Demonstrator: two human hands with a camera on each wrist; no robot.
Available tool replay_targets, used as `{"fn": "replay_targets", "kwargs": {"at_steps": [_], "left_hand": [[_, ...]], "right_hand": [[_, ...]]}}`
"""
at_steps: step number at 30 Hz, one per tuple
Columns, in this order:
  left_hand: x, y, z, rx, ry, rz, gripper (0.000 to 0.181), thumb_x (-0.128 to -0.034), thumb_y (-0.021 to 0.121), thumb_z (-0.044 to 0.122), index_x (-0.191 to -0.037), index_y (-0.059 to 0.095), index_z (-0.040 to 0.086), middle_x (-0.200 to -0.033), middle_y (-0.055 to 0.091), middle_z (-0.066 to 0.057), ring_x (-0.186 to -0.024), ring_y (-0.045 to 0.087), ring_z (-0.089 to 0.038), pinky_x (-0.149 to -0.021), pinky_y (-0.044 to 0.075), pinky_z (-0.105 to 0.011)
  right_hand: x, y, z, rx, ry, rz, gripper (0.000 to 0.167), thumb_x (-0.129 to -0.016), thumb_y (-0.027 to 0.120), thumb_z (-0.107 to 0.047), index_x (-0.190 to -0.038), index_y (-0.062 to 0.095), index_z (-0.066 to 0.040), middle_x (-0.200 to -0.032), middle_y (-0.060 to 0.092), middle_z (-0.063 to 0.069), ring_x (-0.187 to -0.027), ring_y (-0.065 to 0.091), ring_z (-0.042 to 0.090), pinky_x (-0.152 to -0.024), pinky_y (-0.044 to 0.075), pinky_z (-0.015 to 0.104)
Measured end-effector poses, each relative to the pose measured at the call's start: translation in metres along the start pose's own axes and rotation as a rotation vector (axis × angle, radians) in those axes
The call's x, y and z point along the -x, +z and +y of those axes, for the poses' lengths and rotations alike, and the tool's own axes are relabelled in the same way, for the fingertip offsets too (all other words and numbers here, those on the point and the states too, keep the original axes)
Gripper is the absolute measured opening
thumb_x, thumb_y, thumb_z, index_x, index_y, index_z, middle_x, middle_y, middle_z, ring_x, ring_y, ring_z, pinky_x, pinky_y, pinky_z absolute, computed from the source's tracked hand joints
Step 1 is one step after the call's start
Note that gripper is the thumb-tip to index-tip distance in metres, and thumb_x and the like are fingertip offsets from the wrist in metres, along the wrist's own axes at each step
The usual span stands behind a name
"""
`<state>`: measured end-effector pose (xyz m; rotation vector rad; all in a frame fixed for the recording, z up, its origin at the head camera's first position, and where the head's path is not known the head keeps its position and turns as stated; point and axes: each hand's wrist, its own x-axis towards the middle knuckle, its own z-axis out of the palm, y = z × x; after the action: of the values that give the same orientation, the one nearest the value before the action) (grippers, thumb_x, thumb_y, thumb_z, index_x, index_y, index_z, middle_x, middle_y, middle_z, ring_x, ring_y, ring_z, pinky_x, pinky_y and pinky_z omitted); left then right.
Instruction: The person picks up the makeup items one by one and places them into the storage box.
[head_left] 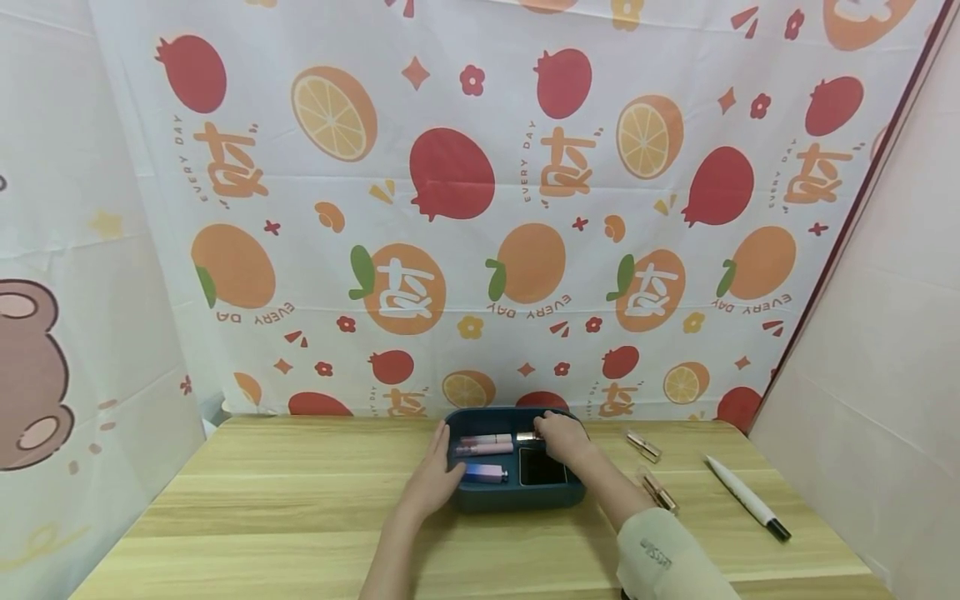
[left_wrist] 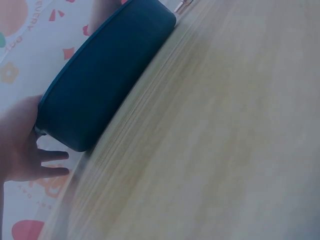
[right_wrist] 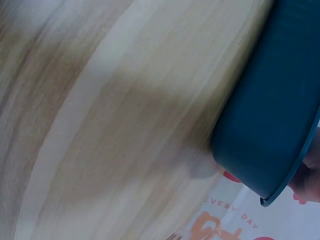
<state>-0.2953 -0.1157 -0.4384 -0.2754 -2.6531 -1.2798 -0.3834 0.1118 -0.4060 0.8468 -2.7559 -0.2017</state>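
Note:
A dark blue storage box [head_left: 517, 498] stands at the back of the wooden table. My left hand [head_left: 433, 482] grips its left side, the thumb at the rim and the fingers along the outer wall; the left wrist view also shows this hand [left_wrist: 22, 140] at the box's end. Inside the right part of the box, my right hand [head_left: 564, 437] pinches a shiny rose-gold lipstick tube [head_left: 527, 436], its fingertips partly hidden. Two pink lip gloss tubes [head_left: 486, 448] and a blue-to-lilac tube [head_left: 483, 473] lie in the left part. A black, flat square compact [head_left: 543, 467] lies below the right hand.
Right of the box lie two gold lipstick tubes, one farther back [head_left: 643, 447] and one nearer [head_left: 658, 490] beside my right forearm. A white pen [head_left: 746, 497] with a black end lies farther right. A fruit-print curtain [head_left: 465, 275] hangs behind the table [head_left: 300, 517].

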Motion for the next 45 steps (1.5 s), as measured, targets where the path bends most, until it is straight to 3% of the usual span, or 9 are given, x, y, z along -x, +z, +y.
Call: {"fn": "replay_targets", "kwargs": {"at_steps": [7,20,26,32,45], "left_hand": [[0.001,0.0,0.0,0.004,-0.002,-0.002,0.067,-0.0903,0.051,0.015,-0.142,0.017,-0.009,-0.149,0.009,-0.021,-0.132,0.019,-0.04,-0.102,0.021,-0.053],[-0.001,0.0,-0.001,0.012,-0.009,0.001,0.066,-0.0906,0.051,0.015,-0.142,0.016,-0.008,-0.15,0.009,-0.021,-0.132,0.018,-0.039,-0.103,0.02,-0.052],[-0.001,-0.001,-0.001,0.018,-0.015,-0.005,0.067,-0.0909,0.051,0.015,-0.143,0.015,-0.008,-0.15,0.007,-0.02,-0.133,0.017,-0.038,-0.104,0.019,-0.051],[-0.003,0.0,-0.001,0.012,-0.007,-0.007,0.066,-0.0911,0.05,0.015,-0.143,0.015,-0.008,-0.15,0.008,-0.02,-0.133,0.016,-0.037,-0.104,0.019,-0.051],[-0.002,-0.001,0.0,0.012,-0.006,-0.006,0.066,-0.0908,0.051,0.015,-0.142,0.016,-0.009,-0.15,0.008,-0.02,-0.133,0.017,-0.038,-0.104,0.02,-0.051]], "right_hand": [[0.0,0.001,-0.001,0.011,0.013,-0.042,0.014,-0.078,0.071,-0.006,-0.089,0.063,-0.01,-0.081,0.056,0.005,-0.076,0.058,0.017,-0.066,0.051,0.032],[0.002,0.003,0.011,-0.141,0.014,-0.014,0.017,-0.078,0.069,-0.002,-0.094,0.065,-0.006,-0.083,0.055,0.006,-0.074,0.058,0.019,-0.066,0.051,0.033],[0.004,0.004,0.015,-0.264,0.038,0.045,0.019,-0.077,0.065,0.006,-0.091,0.064,-0.007,-0.081,0.053,0.005,-0.07,0.052,0.017,-0.065,0.05,0.031],[0.008,0.003,0.018,-0.274,0.049,0.075,0.021,-0.076,0.062,0.006,-0.09,0.065,-0.008,-0.08,0.053,0.003,-0.065,0.049,0.015,-0.061,0.048,0.028],[0.02,0.001,0.016,-0.379,-0.037,0.224,0.018,-0.078,0.057,0.009,-0.088,0.066,-0.002,-0.08,0.054,0.006,-0.062,0.049,0.015,-0.058,0.047,0.03]]}}
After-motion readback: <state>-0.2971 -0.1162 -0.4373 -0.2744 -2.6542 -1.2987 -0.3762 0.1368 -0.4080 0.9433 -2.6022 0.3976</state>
